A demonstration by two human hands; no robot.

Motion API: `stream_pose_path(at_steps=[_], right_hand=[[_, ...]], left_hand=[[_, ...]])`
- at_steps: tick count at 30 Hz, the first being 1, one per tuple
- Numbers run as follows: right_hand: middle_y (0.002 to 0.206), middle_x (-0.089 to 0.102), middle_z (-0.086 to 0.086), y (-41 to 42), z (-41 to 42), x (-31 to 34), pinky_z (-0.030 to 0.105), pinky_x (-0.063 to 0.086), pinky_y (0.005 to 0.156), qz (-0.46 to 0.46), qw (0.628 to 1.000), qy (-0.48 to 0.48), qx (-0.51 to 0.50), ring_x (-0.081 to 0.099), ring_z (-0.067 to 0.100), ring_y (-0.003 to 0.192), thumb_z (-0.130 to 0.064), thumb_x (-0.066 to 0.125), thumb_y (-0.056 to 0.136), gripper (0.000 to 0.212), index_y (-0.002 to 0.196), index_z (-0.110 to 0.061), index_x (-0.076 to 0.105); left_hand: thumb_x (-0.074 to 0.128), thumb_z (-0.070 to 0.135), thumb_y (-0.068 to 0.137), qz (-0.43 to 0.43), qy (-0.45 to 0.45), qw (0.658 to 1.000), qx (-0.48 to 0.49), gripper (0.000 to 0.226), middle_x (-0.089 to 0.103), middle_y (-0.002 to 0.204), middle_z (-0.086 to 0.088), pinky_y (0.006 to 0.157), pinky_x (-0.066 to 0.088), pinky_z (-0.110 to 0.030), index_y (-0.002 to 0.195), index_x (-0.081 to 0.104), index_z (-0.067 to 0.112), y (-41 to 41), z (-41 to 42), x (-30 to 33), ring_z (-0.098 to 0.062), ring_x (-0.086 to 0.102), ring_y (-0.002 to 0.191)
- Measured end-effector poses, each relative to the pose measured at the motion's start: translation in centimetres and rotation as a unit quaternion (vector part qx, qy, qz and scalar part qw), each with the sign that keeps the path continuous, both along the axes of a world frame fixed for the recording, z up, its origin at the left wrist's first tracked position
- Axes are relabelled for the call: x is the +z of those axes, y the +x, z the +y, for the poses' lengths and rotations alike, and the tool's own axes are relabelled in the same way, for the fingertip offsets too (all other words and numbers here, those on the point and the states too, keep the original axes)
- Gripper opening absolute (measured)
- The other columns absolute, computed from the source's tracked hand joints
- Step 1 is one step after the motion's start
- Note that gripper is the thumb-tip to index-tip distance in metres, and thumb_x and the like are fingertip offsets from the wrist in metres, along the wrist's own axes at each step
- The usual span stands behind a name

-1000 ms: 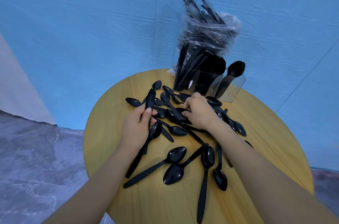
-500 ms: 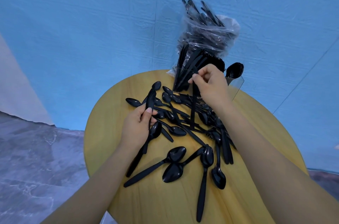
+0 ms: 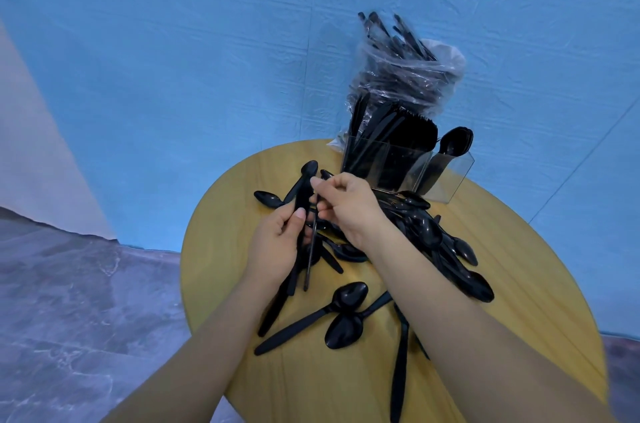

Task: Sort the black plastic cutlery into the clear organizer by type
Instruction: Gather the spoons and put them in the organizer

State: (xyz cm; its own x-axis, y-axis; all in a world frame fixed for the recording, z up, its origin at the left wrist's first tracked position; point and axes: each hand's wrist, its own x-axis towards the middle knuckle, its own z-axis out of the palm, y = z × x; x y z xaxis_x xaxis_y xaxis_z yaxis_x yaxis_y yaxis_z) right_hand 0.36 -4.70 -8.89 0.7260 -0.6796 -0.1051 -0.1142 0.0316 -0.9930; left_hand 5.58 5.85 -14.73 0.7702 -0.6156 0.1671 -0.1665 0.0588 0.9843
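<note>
Right hand (image 3: pixel 349 208) back from clear organizer (image 3: pixel 405 168), now meeting left hand (image 3: pixel 277 246) over round worktop (image 3: pixel 221 249). Half a sec ago it was up at organizer, so looks like one piece dropped off and next one being passed over. Right fingers pinching thin black piece (image 3: pixel 311 249), type hard to tell edge-on. Left fingers wrapped round spoon bundle (image 3: pixel 302 194), bowls pointing away. Loose spoons (image 3: pixel 346 294) all over worktop, plenty left. Bagged cutlery (image 3: pixel 405 76) behind organizer.

Black spoons (image 3: pixel 346 298) before clear organizer (image 3: pixel 446 180)
</note>
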Motion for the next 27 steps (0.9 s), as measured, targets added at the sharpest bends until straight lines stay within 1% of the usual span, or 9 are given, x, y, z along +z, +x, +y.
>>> stream_pose_path(at_steps=[5, 10, 13, 16, 18, 20, 22, 24, 27], right_hand=[[0.063, 0.056, 0.003, 0.8, 0.5, -0.5, 0.020, 0.048, 0.054, 0.009, 0.999, 0.006, -0.042, 0.053, 0.005, 0.044, -0.011, 0.060, 0.092, 0.014, 0.081, -0.011, 0.052], [0.062, 0.056, 0.002, 1.0, 1.2, -0.3, 0.019, 0.045, 0.045, 0.014, 0.998, 0.017, -0.066, 0.050, 0.005, 0.044, -0.004, 0.052, 0.094, 0.005, 0.094, -0.009, 0.051], [0.061, 0.054, 0.003, 1.0, 1.4, -0.8, 0.021, 0.043, 0.041, 0.039, 0.998, 0.012, -0.056, 0.048, 0.009, 0.049, -0.005, 0.048, 0.096, 0.013, 0.086, -0.008, 0.055], [0.062, 0.054, 0.004, 0.9, 1.2, -1.2, 0.020, 0.044, 0.049, 0.053, 0.998, -0.005, -0.022, 0.047, 0.010, 0.052, -0.003, 0.051, 0.094, 0.019, 0.077, -0.009, 0.058], [0.070, 0.059, 0.001, 0.5, 0.5, -1.2, 0.020, 0.046, 0.057, 0.069, 0.995, -0.066, -0.015, 0.053, 0.010, 0.060, -0.006, 0.057, 0.091, 0.016, 0.077, -0.012, 0.061], [0.087, 0.064, -0.003, -0.1, -1.3, -1.2, 0.023, 0.047, 0.072, 0.107, 0.974, -0.194, -0.043, 0.058, 0.010, 0.078, -0.012, 0.060, 0.090, 0.007, 0.088, -0.015, 0.066], [0.106, 0.061, -0.002, -1.0, -3.3, -1.4, 0.028, 0.047, 0.085, 0.165, 0.934, -0.309, -0.076, 0.056, 0.014, 0.097, -0.016, 0.058, 0.091, 0.016, 0.105, -0.017, 0.066], [0.126, 0.051, 0.004, -2.0, -4.9, -1.8, 0.043, 0.041, 0.100, 0.247, 0.891, -0.373, -0.083, 0.047, 0.024, 0.117, -0.020, 0.055, 0.092, 0.030, 0.122, -0.020, 0.059], [0.138, 0.041, 0.006, -3.8, -5.9, -2.7, 0.047, 0.029, 0.105, 0.354, 0.836, -0.417, -0.038, 0.035, 0.030, 0.127, -0.024, 0.052, 0.094, 0.040, 0.134, -0.022, 0.049]], left_hand=[[0.041, 0.018, 0.100, -0.001, -0.016, 1.000, -0.020, 0.025, 0.068, 0.084, 0.006, 0.071, 0.053, -0.021, 0.100, 0.065, 0.019, -0.2, 0.1, 0.2, -0.008, 0.065, 0.079], [0.040, 0.017, 0.100, -0.008, -0.021, 0.999, -0.028, 0.026, 0.071, 0.091, 0.004, 0.079, 0.055, -0.030, 0.100, 0.064, 0.028, -0.3, 0.1, 0.4, -0.010, 0.069, 0.084], [0.041, 0.015, 0.100, -0.008, -0.025, 0.999, -0.025, 0.027, 0.069, 0.084, 0.008, 0.072, 0.052, -0.019, 0.098, 0.064, 0.029, -0.2, 0.2, 0.5, -0.002, 0.065, 0.075], [0.042, 0.014, 0.099, -0.020, -0.012, 1.000, -0.008, 0.026, 0.062, 0.073, 0.011, 0.063, 0.045, -0.013, 0.090, 0.064, 0.024, -0.1, 0.2, 0.4, 0.002, 0.056, 0.066], [0.041, 0.015, 0.100, -0.016, -0.005, 1.000, 0.013, 0.024, 0.061, 0.071, 0.007, 0.059, 0.044, -0.012, 0.093, 0.064, 0.019, 0.0, 0.2, 0.2, 0.001, 0.054, 0.062], [0.040, 0.018, 0.100, 0.002, -0.009, 0.999, 0.047, 0.025, 0.058, 0.067, 0.003, 0.056, 0.045, -0.012, 0.092, 0.064, 0.017, 0.0, 0.2, 0.1, -0.001, 0.053, 0.058], [0.040, 0.018, 0.100, 0.009, -0.018, 0.996, 0.083, 0.026, 0.057, 0.066, 0.003, 0.056, 0.044, -0.010, 0.088, 0.062, 0.020, 0.0, 0.2, 0.0, -0.004, 0.054, 0.060], [0.040, 0.017, 0.100, 0.000, -0.017, 0.995, 0.101, 0.025, 0.057, 0.068, 0.002, 0.056, 0.043, -0.008, 0.087, 0.061, 0.022, -0.1, 0.1, 0.1, -0.007, 0.054, 0.063], [0.040, 0.018, 0.100, -0.016, 0.000, 0.995, 0.101, 0.024, 0.057, 0.070, 0.002, 0.058, 0.044, -0.007, 0.088, 0.060, 0.023, -0.1, 0.1, 0.1, -0.007, 0.054, 0.066]])
